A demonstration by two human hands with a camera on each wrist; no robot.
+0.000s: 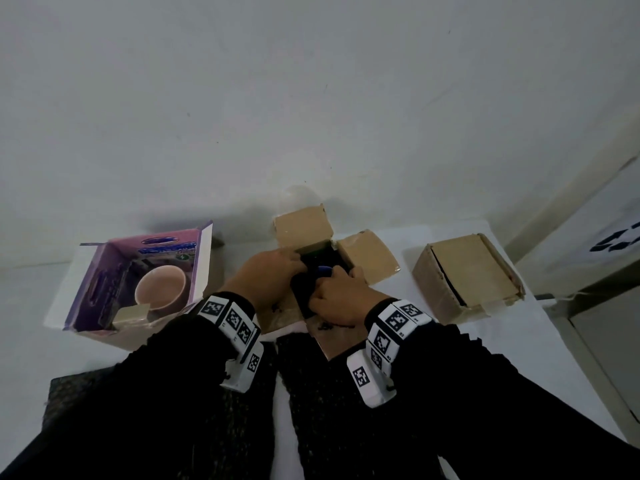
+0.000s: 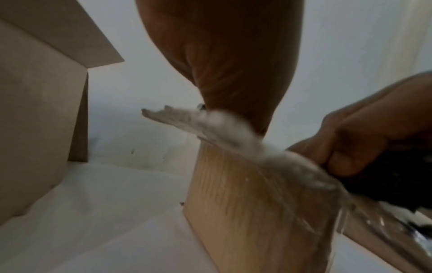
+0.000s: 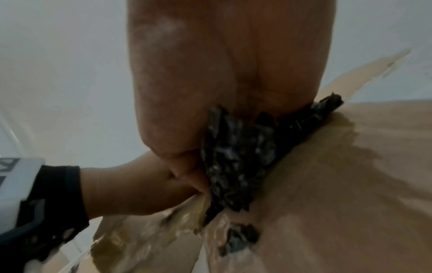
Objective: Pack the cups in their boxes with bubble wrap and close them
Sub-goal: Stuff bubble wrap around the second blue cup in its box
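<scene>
The open brown box [image 1: 367, 254] stands mid-table with its flaps spread. Inside its mouth sits a blue cup [image 1: 324, 271], partly wrapped in black bubble wrap [image 1: 304, 292]. My left hand [image 1: 270, 277] reaches in from the left, its fingers curled at the wrap's edge. My right hand [image 1: 341, 299] grips the wrap from the near side. In the right wrist view the crumpled wrap [image 3: 238, 157] lies under my right palm [image 3: 222, 73], on the cardboard [image 3: 339, 184], with my left hand [image 3: 131, 190] against it. The left wrist view shows my left palm [image 2: 233, 64] over a torn flap edge and my right hand [image 2: 374, 129] on the wrap [image 2: 397, 181].
A purple box [image 1: 104, 271] stands open at the left with a pink cup [image 1: 161, 289] inside. A shut brown box [image 1: 467, 275] sits at the right. Dark textured sheets [image 1: 311, 393] lie on the white table [image 1: 519, 341] under my forearms. A wall rises behind.
</scene>
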